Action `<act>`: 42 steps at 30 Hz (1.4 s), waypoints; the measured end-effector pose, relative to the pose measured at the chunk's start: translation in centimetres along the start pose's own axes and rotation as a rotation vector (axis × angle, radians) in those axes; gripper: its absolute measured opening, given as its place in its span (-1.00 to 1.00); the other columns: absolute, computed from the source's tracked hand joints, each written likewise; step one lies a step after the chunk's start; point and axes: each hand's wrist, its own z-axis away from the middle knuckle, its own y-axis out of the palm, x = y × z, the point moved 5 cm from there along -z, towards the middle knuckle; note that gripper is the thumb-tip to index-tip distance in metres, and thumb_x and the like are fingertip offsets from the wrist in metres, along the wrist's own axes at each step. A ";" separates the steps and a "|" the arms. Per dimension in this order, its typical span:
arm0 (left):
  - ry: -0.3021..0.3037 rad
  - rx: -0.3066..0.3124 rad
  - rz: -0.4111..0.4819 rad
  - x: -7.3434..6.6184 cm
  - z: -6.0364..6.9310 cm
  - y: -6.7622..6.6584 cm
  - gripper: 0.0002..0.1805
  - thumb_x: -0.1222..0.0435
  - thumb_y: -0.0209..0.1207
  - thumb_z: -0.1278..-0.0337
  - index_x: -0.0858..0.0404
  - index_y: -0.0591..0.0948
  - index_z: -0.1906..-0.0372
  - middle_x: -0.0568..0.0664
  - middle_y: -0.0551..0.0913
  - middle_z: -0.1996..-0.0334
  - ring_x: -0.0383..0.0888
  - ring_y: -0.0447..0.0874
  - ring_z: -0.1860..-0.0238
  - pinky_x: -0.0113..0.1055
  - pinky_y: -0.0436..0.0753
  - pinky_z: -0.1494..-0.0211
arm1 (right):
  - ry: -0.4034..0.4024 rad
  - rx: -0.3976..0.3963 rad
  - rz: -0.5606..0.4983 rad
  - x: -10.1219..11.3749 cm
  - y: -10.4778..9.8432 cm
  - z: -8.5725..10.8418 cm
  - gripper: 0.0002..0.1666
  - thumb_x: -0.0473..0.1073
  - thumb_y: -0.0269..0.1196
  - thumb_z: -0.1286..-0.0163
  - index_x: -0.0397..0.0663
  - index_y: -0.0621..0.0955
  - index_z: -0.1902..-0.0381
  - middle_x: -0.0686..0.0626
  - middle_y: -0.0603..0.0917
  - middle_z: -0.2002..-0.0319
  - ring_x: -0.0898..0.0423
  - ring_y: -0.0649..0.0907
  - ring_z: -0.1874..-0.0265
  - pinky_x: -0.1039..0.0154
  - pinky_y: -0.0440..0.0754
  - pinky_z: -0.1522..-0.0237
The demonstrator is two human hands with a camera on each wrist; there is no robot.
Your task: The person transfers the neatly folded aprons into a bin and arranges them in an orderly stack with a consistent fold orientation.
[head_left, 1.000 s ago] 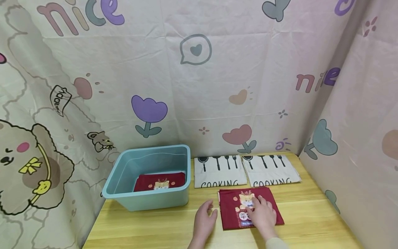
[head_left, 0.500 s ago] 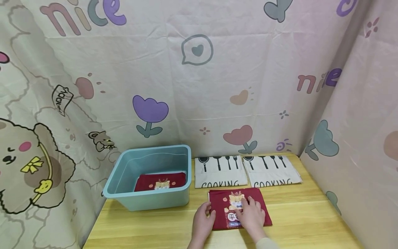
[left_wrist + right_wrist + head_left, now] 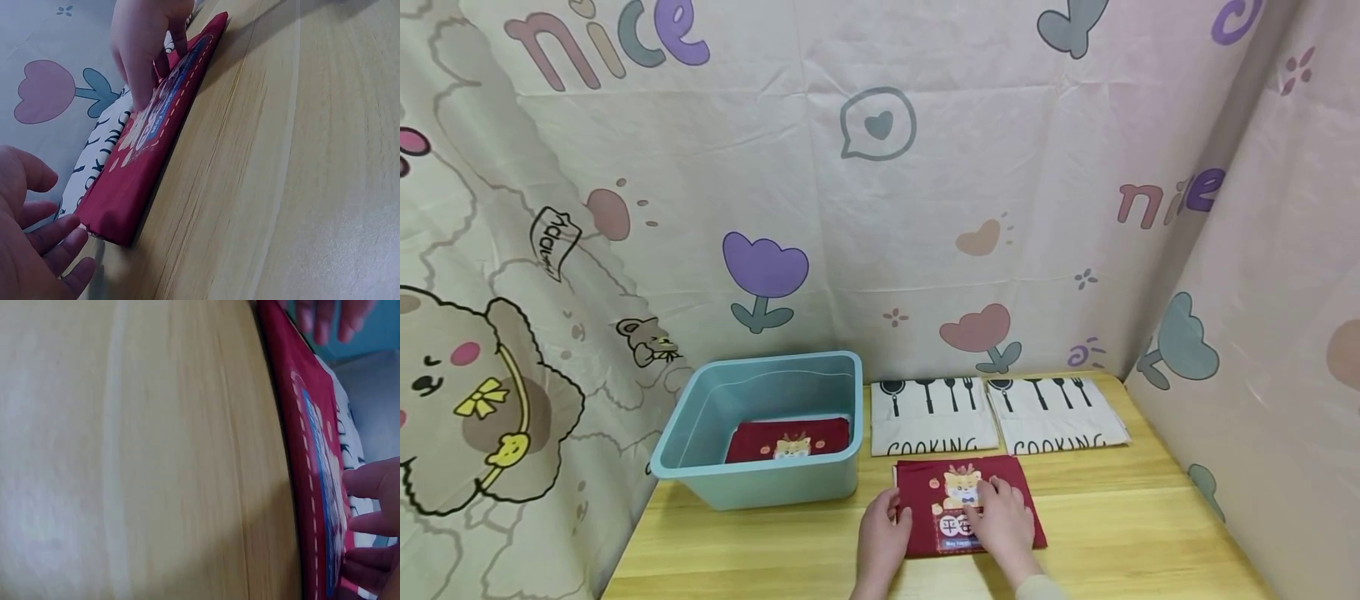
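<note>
Broadly, laid out from side to side on a wood-grain counter (image 3: 760,558): a blue tub (image 3: 782,487) with a folded cloth inside (image 3: 752,440), then a white cloth (image 3: 934,421) just beside another white cloth (image 3: 1060,417) toward the back. In front of these, flat on the counter, the red cloth (image 3: 917,487). Probably light, soft and limp, given a little body by the folded layers; nothing fragile, but likely to slide on smooth wood or lose its neat fold if dragged by the upper layer alone. Best taken at the two short sides, fingers under and thumbs over, pinching every layer together; less well by the middle, for fear of bunching.

Right hand (image 3: 1006,523) on top of the red cloth, fingertips resting on it, nothing gripped. Left hand (image 3: 883,533) relaxed at the left edge, fingers apart, not wrapped round anything; contact hard to judge.

Seen from the head: the tub's contents and the animal print (image 3: 961,486), both lost or squashed from the wrists. From the right wrist: fingers (image 3: 375,523) meeting the printed face side-on, partly masked from above. From the left wrist, low down: the fold's slim thickness and, more sharply, the pale dashes (image 3: 181,90) along the near edge.
</note>
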 end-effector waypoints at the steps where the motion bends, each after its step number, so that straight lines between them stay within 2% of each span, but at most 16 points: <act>1: -0.009 -0.006 -0.003 0.0 -0.1 -0.1 -0.60 0.36 0.31 -0.13 0.36 0.61 -0.09 0.08 0.66 0.11 0.02 0.63 0.09 0.01 0.61 -0.02 | -0.007 -0.022 -0.025 -0.3 -0.3 0.0 -0.41 0.01 0.42 -0.17 -0.22 0.64 -0.09 -0.34 0.55 -0.13 -0.32 0.50 -0.08 -0.28 0.52 0.04; 7: -0.051 -0.011 -0.019 0.4 -0.5 -0.4 -0.57 0.31 0.32 -0.11 0.36 0.60 -0.11 0.14 0.65 0.05 0.09 0.64 0.05 0.04 0.61 -0.04 | 0.003 -0.115 -0.126 -2.3 -1.6 -0.4 -0.46 -0.11 0.38 -0.23 -0.28 0.60 -0.11 -0.36 0.59 -0.05 -0.33 0.55 -0.02 -0.26 0.52 -0.01; 13: -0.061 0.017 0.040 0.6 -0.9 -0.6 -0.50 0.33 0.32 -0.11 0.46 0.54 -0.15 0.32 0.62 -0.02 0.25 0.64 0.02 0.11 0.59 -0.07 | 0.069 -0.133 -0.181 -4.8 -2.6 -1.0 -0.43 -0.14 0.34 -0.27 -0.35 0.54 -0.17 -0.44 0.55 -0.07 -0.40 0.52 -0.04 -0.31 0.46 -0.05; 17: -0.098 0.034 0.113 0.7 -1.2 -0.7 -0.47 0.32 0.31 -0.13 0.52 0.51 -0.17 0.40 0.60 -0.03 0.31 0.62 -0.01 0.13 0.57 -0.09 | 0.111 -0.079 -0.238 -6.2 -3.1 -1.3 -0.37 -0.14 0.31 -0.29 -0.43 0.48 -0.21 -0.50 0.51 -0.09 -0.44 0.50 -0.06 -0.32 0.45 -0.07; 22: -0.158 0.061 0.191 0.8 -1.6 -0.8 -0.46 0.31 0.29 -0.15 0.54 0.49 -0.17 0.40 0.61 0.01 0.30 0.57 -0.06 0.14 0.53 -0.12 | 0.150 0.016 -0.301 -7.2 -3.5 -1.7 -0.33 -0.13 0.27 -0.33 -0.53 0.42 -0.23 -0.52 0.54 -0.05 -0.43 0.53 -0.05 -0.29 0.47 -0.08; 28: -0.221 0.141 0.288 0.8 -1.9 -0.8 -0.40 0.30 0.25 -0.20 0.61 0.40 -0.23 0.47 0.54 -0.07 0.34 0.51 -0.12 0.14 0.52 -0.15 | 0.185 0.163 -0.335 -8.0 -3.5 -2.4 -0.26 -0.07 0.23 -0.38 -0.61 0.34 -0.24 -0.55 0.53 -0.06 -0.45 0.53 -0.06 -0.29 0.46 -0.10; 33: -0.293 0.216 0.372 1.2 -1.9 -0.7 -0.35 0.25 0.22 -0.25 0.63 0.34 -0.27 0.49 0.47 -0.14 0.29 0.54 -0.09 0.08 0.59 -0.03 | 0.197 0.218 -0.351 -8.4 -3.7 -2.6 -0.27 -0.06 0.23 -0.37 -0.62 0.36 -0.20 -0.55 0.51 -0.08 -0.46 0.51 -0.07 -0.28 0.46 -0.09; 37: -0.335 0.255 0.449 1.6 -1.8 -0.8 -0.34 0.23 0.20 -0.28 0.62 0.31 -0.28 0.47 0.46 -0.14 0.18 0.59 -0.02 -0.01 0.62 0.10 | 0.242 0.255 -0.460 -8.3 -3.7 -2.4 -0.31 -0.14 0.24 -0.36 -0.64 0.35 -0.20 -0.59 0.46 -0.10 -0.38 0.60 0.05 -0.12 0.63 0.07; 40: -0.348 0.279 0.496 1.7 -1.7 -1.0 -0.32 0.21 0.18 -0.30 0.63 0.28 -0.30 0.43 0.50 -0.12 0.19 0.59 -0.03 -0.02 0.61 0.09 | 0.284 0.273 -0.538 -8.2 -3.6 -2.3 -0.33 -0.20 0.23 -0.36 -0.64 0.33 -0.22 -0.61 0.43 -0.11 -0.25 0.66 0.17 0.03 0.71 0.25; 42: -0.359 0.297 0.526 1.7 -1.6 -1.0 -0.31 0.20 0.16 -0.32 0.63 0.26 -0.31 0.39 0.54 -0.09 0.18 0.59 -0.04 -0.01 0.61 0.07 | 0.299 0.275 -0.564 -8.3 -3.5 -2.2 -0.35 -0.23 0.22 -0.36 -0.65 0.33 -0.21 -0.61 0.43 -0.11 -0.20 0.67 0.21 0.06 0.72 0.29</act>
